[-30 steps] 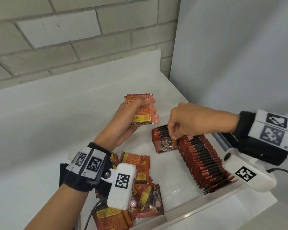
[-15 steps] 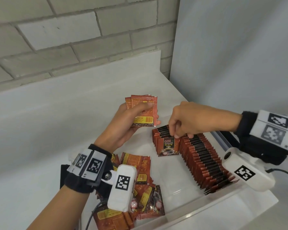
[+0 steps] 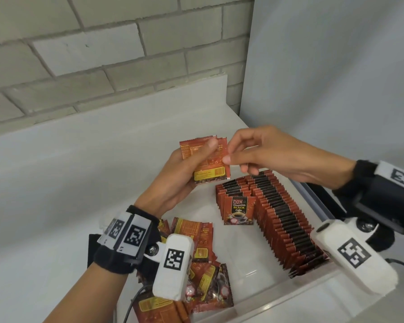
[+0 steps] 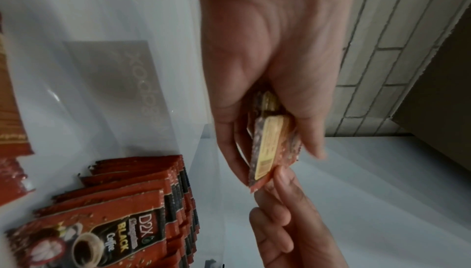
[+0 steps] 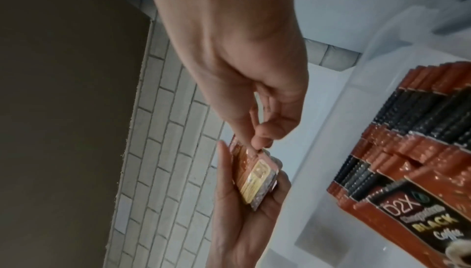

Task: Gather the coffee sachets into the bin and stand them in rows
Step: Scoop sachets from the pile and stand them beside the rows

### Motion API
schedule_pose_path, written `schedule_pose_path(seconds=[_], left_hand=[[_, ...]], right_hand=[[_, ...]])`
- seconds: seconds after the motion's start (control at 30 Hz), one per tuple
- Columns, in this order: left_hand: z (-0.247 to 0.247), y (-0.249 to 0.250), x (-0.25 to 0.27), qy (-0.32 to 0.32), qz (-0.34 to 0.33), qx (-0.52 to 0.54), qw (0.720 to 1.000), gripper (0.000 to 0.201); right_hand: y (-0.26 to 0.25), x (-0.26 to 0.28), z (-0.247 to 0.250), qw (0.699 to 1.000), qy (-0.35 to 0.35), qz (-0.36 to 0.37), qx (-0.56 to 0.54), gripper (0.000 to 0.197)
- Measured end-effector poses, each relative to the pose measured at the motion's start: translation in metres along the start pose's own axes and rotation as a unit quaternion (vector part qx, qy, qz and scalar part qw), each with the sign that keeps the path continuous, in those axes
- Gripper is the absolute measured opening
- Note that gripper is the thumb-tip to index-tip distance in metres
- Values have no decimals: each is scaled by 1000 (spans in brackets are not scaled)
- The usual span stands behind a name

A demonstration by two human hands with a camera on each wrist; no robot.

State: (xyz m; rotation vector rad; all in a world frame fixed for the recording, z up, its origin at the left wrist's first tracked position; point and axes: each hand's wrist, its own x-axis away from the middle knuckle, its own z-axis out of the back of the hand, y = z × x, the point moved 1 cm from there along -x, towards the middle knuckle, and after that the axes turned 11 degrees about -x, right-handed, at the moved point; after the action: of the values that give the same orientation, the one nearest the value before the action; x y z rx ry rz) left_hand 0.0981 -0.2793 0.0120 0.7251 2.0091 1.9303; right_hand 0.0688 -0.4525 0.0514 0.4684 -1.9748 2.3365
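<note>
Pinching the sachets (image 3: 204,159), right fingers (image 3: 226,159) (left hand (image 3: 180,176) gripping).

From my head view the left wrist camera (image 3: 173,269) covers much of the loose sachet pile (image 3: 205,276), so I can't count what lies under it. The pile's near end runs off the bottom edge. My left hand (image 3: 180,180) hides the lower backs of the held sachets (image 3: 210,166); how many it grips I can't tell, perhaps four or five. The right hand (image 3: 264,155) masks the far end of the standing row (image 3: 287,220). The bin wall (image 3: 261,306) is clear and faint. In both wrist views the print on the held sachets is too blurred to read.
</note>
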Motion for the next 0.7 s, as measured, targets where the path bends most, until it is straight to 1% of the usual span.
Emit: schedule_pose_path(seconds=[0.07, 0.13, 0.2, 0.23, 0.27, 0.3, 0.4, 0.43, 0.5, 0.57, 0.63, 0.7], left_hand=[[0, 0, 0, -25, 7, 16, 1000, 58], [0, 1, 0, -53, 19, 49, 997, 79], [1, 0, -2, -65, 41, 100, 992, 92], [1, 0, -2, -65, 51, 120, 989, 94], [2, 0, -3, -62, 57, 129, 988, 90], [2, 0, -3, -58, 59, 126, 989, 82], [0, 3, -1, -48, 52, 96, 993, 42], [0, 3, 0, -47, 46, 93, 994, 33], [1, 2, 0, -43, 35, 89, 995, 27], [4, 0, -2, -31, 30, 77, 996, 26], [6, -2, -3, -15, 23, 68, 997, 23], [7, -2, -4, 6, 10, 70, 997, 24]], right_hand=[[-3, 3, 1, 999, 13, 24, -35, 8], [-7, 7, 4, 994, 22, 65, -81, 9], [-10, 11, 7, 988, 29, 113, -99, 11], [-11, 12, 7, 986, 32, 133, -90, 14], [-11, 14, 8, 985, 32, 152, -74, 16], [-11, 15, 8, 984, 31, 167, -53, 16], [-6, 16, 7, 980, 23, 194, 25, 9], [-4, 17, 6, 977, 20, 204, 56, 7], [2, 16, 5, 969, 17, 221, 104, 10], [4, 15, 5, 968, 15, 221, 117, 13], [4, 13, 6, 976, 15, 192, 102, 19], [4, 12, 6, 989, 8, 133, 61, 26]])
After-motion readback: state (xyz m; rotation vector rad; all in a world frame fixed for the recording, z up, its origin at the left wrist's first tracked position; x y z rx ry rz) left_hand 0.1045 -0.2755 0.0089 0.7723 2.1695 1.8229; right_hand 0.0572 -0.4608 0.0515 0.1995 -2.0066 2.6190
